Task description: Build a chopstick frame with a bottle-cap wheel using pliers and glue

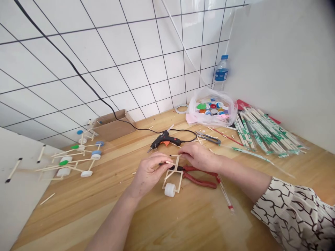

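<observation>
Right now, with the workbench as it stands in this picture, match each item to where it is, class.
Items:
1. hot glue gun
2. red-handled pliers
3. plastic water bottle
4. wrapped chopsticks

Places:
A. piled by the right-hand wall
B. upright in the far corner
C. lying beside the stick frame
D. lying on its side with its cord attached

Pairs: 1-D, 2-C, 3-B, 4-A

Bagged bottle caps beside bundled chopsticks
</observation>
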A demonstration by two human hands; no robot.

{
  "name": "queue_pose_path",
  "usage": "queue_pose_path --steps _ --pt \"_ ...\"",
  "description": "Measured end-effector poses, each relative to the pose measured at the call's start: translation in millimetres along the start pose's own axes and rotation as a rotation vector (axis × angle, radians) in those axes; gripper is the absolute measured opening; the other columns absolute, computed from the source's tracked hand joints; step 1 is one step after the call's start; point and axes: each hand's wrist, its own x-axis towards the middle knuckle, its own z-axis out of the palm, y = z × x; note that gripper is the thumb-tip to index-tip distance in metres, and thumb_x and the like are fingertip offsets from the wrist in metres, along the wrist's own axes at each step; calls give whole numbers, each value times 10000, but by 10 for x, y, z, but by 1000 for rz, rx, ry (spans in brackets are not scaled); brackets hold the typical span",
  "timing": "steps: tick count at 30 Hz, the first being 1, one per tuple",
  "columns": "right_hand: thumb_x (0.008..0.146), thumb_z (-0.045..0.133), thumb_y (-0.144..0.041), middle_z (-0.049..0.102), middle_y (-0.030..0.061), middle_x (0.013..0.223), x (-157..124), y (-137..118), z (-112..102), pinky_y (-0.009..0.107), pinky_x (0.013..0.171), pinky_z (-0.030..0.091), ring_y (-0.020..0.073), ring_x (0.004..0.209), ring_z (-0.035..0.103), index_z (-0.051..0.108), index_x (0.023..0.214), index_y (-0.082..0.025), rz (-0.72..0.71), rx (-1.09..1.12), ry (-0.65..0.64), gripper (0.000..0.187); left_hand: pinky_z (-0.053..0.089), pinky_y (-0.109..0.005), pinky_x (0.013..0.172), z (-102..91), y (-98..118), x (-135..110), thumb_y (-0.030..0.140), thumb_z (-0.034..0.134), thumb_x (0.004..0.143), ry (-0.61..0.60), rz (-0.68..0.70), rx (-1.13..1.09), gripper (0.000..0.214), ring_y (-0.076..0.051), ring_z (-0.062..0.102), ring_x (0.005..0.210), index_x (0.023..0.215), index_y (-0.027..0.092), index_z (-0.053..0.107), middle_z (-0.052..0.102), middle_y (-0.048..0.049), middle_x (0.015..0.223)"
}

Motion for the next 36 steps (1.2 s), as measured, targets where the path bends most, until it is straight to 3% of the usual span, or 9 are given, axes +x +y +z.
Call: queue_pose_path --steps 15,20,24,29,36 --pt "784 549 -136 711 45 784 -47 368 -539 258 660 436 171 716 615 698 761 -165 245 -150 225 154 518 -261 732 5 -35 -38 179 569 859 -20 -8 -8 126 -159 638 779 804 175 682 693 -54 813" --pt "815 525 -178 709 56 794 -84 540 -667 255 646 417 167 711 605 701 796 -154 365 -260 211 178 510 -260 744 7 -56 -41 172 568 860 -21 9 -19 120 -156 633 791 810 177 677 689 -49 820" --pt "829 539 -203 706 60 800 -88 620 -624 251 660 413 165 725 610 700 850 -142 349 -287 180 173 508 -261 743 -2 -32 -38 178 566 860 -20 11 -19 132 -158 634 786 793 171 679 689 -52 815" --pt "874 507 -237 700 61 867 5 517 -433 252 705 431 165 783 621 667 924 -159 248 -282 118 184 510 -262 717 -6 4 -37 183 563 859 4 13 -18 143 -158 636 758 777 173 679 692 -52 794" --pt "847 568 -343 642 141 1110 533 217 -94 319 820 440 259 1024 595 574 1089 -149 164 -355 -74 309 507 -280 736 3 -25 -40 192 555 865 -5 30 -6 155 -166 636 777 779 176 682 698 -59 799"
